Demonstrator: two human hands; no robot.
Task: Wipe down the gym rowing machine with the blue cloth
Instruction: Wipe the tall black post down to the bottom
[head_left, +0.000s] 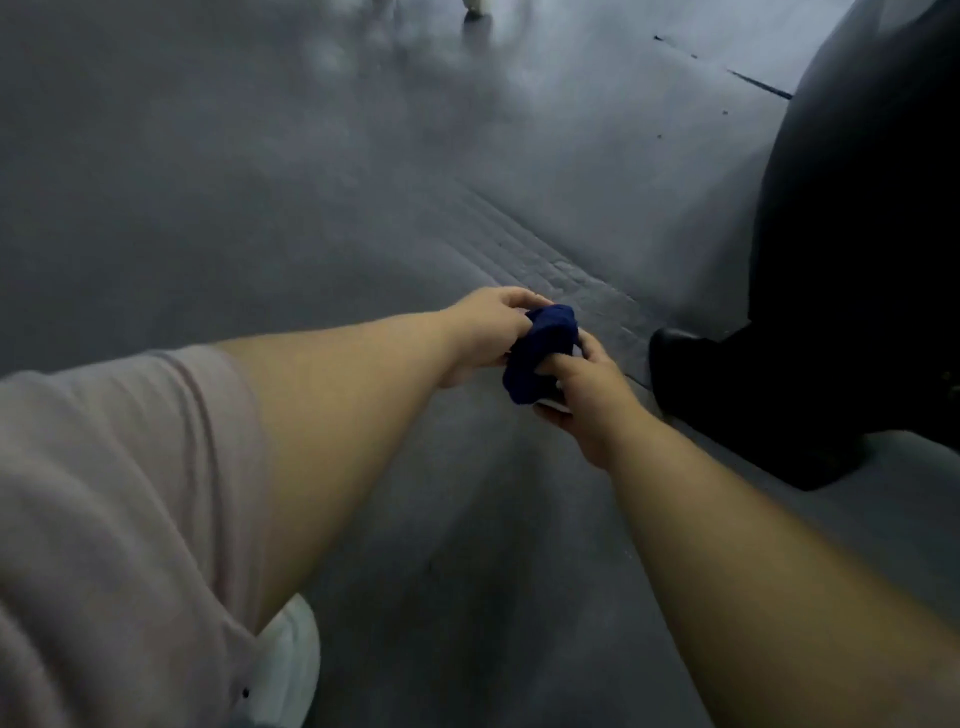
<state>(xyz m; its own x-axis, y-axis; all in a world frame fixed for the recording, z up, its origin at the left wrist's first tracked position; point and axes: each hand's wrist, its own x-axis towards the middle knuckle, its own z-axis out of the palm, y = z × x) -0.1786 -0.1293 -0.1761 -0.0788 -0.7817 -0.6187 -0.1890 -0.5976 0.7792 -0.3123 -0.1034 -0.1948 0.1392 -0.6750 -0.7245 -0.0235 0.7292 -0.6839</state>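
Observation:
A dark blue cloth (543, 351) is bunched up between both my hands, held out in front of me above the grey floor. My left hand (488, 332) grips its upper left side with curled fingers. My right hand (576, 389) grips its lower right side, and something small and white shows under that hand; I cannot tell what it is. No rowing machine is recognisable in this blurred view.
A person's dark trouser leg and black shoe (675, 364) stand close on the right. The grey floor (260, 182) has a ribbed strip (545, 260) ahead of my hands. My own white shoe (291, 670) shows at the bottom left.

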